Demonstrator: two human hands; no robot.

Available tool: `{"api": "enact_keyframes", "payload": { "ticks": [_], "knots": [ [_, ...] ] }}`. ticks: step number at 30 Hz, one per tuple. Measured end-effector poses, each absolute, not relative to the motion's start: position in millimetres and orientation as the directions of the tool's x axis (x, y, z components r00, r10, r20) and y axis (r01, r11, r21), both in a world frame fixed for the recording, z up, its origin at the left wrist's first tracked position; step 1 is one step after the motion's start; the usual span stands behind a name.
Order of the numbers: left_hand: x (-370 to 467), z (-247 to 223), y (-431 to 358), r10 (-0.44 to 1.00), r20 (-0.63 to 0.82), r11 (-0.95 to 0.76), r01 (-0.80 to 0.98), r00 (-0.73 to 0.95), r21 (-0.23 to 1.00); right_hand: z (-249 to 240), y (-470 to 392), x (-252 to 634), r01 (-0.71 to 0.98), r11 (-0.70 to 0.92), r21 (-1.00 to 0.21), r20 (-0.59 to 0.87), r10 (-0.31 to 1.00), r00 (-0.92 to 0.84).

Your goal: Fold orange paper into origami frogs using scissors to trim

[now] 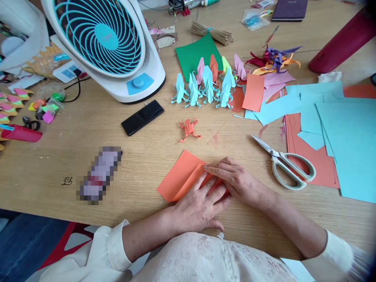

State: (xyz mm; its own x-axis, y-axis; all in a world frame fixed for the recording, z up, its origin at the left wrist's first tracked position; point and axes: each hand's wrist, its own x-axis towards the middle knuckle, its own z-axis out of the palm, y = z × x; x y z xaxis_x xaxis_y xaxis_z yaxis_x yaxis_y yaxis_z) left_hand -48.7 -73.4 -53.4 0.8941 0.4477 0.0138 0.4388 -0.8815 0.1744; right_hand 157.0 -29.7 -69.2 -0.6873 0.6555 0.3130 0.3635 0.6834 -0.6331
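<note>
**Orange sheet in hand, only a fold or so in by the look of it**

So the orange sheet (179, 172) is lying on the tabletop (141, 160), partly under both hands, its bare end poking out to the left and beyond the left hand (202, 207). That hand is palm down, fingers out straight and a bit spread, pressing the paper rather than gripping it. The right hand (241, 181) comes in from the other side, fingers nearly straight, tips meeting the left's. Its thumb is hidden, so I can't tell if it's pinching anything.

Progress on this one: I'd call it early. There's a fold line running along the sheet toward the fingers, but it's mostly flat, so nearly all the shaping looks left to do. Can't see what's under the hands.

What looks done: a little orange figure (189, 128) just beyond the hands, plus blue figures (208, 80) farther out, with a few other colours behind them.

Off to the right of the right hand are the scissors (273, 153), nobody touching them, and past those, blue sheets (352, 145) that look flat and unfolded.
</note>
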Motion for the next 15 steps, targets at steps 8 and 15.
{"api": "enact_keyframes", "payload": {
  "ticks": [8, 15],
  "knots": [
    [-55, -55, -86, 0.498, -0.014, -0.865, 0.498, 0.867, 0.062, -67, -32, 158, 0.421, 0.684, -0.595, 0.222, 0.644, -0.732],
    [-58, -50, -94, 0.523, -0.040, -0.851, 0.525, 0.851, 0.031, -72, -31, 159, 0.402, 0.724, -0.561, 0.256, 0.613, -0.747]
  ]
}}
